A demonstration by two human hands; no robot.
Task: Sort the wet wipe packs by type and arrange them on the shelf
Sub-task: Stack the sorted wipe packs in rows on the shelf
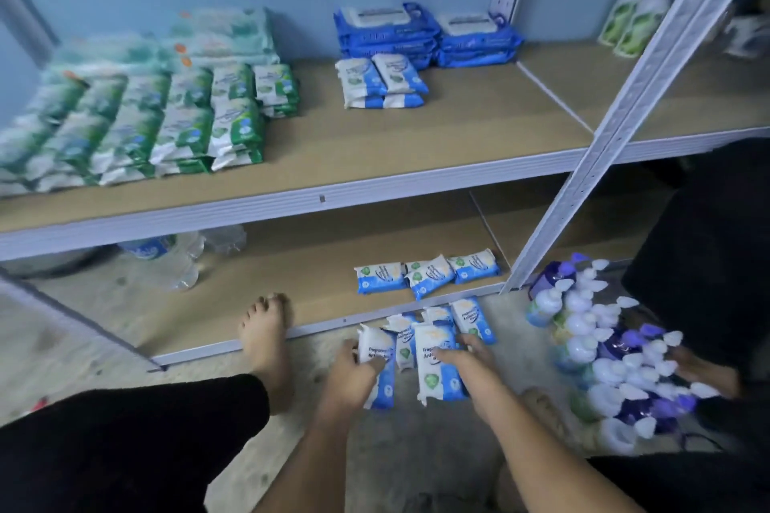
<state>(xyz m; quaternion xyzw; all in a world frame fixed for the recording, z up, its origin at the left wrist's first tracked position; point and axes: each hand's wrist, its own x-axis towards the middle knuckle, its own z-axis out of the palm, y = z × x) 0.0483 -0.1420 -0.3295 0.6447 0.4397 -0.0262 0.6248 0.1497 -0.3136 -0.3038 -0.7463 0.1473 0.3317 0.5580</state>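
Observation:
Several small blue-and-white wipe packs (475, 319) lie on the floor in front of the shelf. My left hand (354, 375) grips one of these packs (375, 346) by its left side. My right hand (468, 362) is closed on another pack (437, 371) beside it. Three more blue-and-white packs (429, 273) lie on the bottom shelf board. On the upper shelf (375, 162) sit green-and-white packs (183, 125) in rows at the left, pale teal large packs (221, 37) behind them, small blue-and-white packs (381, 81) in the middle and dark blue large packs (425, 33) at the back.
A bare foot (266, 342) rests on the bottom shelf's front rail. Pump bottles with white and purple tops (604, 350) crowd the floor at the right. Plastic water bottles (175, 258) lie under the shelf at the left. A white upright post (583, 162) slants across the right side.

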